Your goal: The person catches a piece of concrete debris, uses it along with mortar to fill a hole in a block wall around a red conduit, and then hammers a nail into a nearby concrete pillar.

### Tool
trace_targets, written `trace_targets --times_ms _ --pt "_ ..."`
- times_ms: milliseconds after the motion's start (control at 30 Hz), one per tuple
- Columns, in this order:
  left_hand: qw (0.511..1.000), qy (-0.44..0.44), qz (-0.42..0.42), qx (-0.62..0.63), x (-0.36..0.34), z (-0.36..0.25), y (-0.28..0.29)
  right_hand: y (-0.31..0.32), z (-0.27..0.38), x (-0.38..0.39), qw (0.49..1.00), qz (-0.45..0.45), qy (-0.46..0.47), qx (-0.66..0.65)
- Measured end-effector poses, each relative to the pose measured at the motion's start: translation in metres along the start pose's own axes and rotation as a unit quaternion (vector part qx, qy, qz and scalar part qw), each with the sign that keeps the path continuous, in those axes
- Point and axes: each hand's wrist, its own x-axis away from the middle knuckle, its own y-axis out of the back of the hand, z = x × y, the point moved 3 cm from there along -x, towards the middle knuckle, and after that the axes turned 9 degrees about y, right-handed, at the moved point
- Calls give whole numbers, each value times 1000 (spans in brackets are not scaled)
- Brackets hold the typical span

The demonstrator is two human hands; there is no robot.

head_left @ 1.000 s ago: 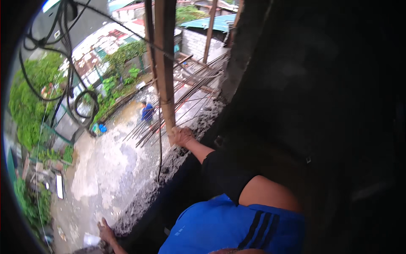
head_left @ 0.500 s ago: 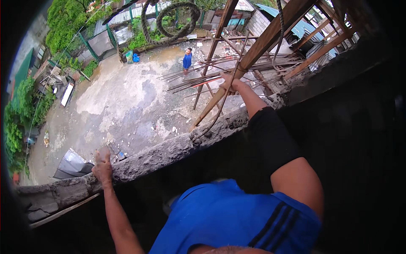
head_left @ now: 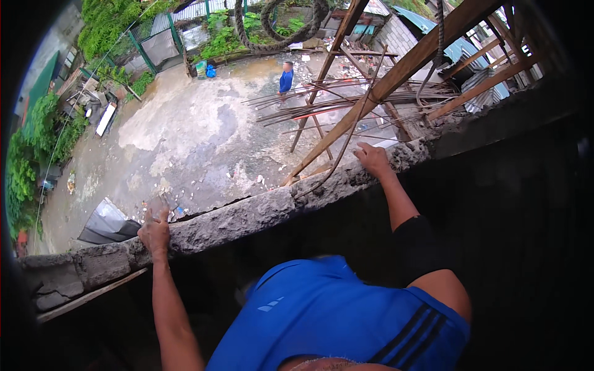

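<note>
A rough concrete wall ledge (head_left: 247,216) runs across in front of me. At its left part my left hand (head_left: 154,234) grips the top edge, fingers over the far side; a blurred greyish patch at the fingertips is unclear. My right hand (head_left: 375,161) is over the ledge further right, fingers loosely bent and partly apart, with nothing visible in them. Just left of it, a thin rusty steel bar (head_left: 352,130) curves up from the ledge beside a slanted wooden post (head_left: 396,80). A black sleeve (head_left: 417,241) covers my right elbow.
Far below lies a rough concrete yard (head_left: 185,136), where a person in blue (head_left: 286,79) stands. Long steel bars (head_left: 334,102) are stacked behind the wooden props. A thick coiled rope (head_left: 315,21) hangs at the top. Bent metal sheeting (head_left: 105,222) lies beyond the ledge at left.
My right hand has let go of the slanted wooden post and come down toward the ledge. My left hand keeps its place on the ledge. The view has shifted slightly.
</note>
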Motion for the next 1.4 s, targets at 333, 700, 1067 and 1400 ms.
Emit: trace_targets --times_ms 333,700,1067,1400 --pt "1000 10 2 -26 0 -2 0 7 19 13 994 -108 -8 5" --pt "998 -15 -54 -12 1 -3 -1 11 19 14 996 -75 -31 -26" --pt "999 -6 -49 -1 3 -6 1 15 26 12 996 -87 -19 -23" --pt "1000 -1 -26 -6 1 -6 3 16 29 11 996 -90 -24 -6"
